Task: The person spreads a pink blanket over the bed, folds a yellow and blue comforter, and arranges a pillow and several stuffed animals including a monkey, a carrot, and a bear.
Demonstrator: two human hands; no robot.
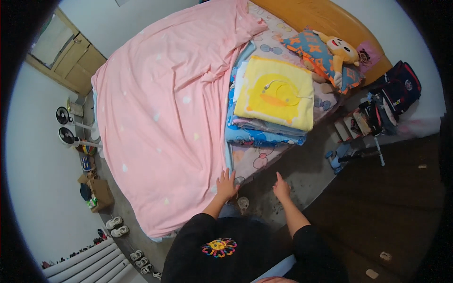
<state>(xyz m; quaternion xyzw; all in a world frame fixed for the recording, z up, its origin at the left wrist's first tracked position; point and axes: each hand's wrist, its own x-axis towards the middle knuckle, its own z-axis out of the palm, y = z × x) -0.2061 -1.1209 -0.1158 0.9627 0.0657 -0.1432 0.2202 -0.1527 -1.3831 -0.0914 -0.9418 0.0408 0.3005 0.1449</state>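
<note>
My left hand [227, 186] lies with fingers spread at the near edge of the bed, on the border of a pink blanket [160, 118] with small pale shapes. My right hand [281, 187] is held over the floor beside the bed, its index finger stretched out and nothing in it. Ahead of both hands, a stack of folded bedding sits on the patterned sheet [250, 155]. On top of it is a yellow folded blanket [292, 113] with a duck face; a blue patterned quilt [266, 137] is at the bottom.
A plush toy [343, 51] and a blue-orange pillow [309, 47] lie by the wooden headboard [325, 16]. Right of the bed stand a loaded rack [363, 118] and a dark brown cabinet [377, 203]. Fans [67, 136], a cardboard box [100, 194] and shoes [116, 226] line the left side.
</note>
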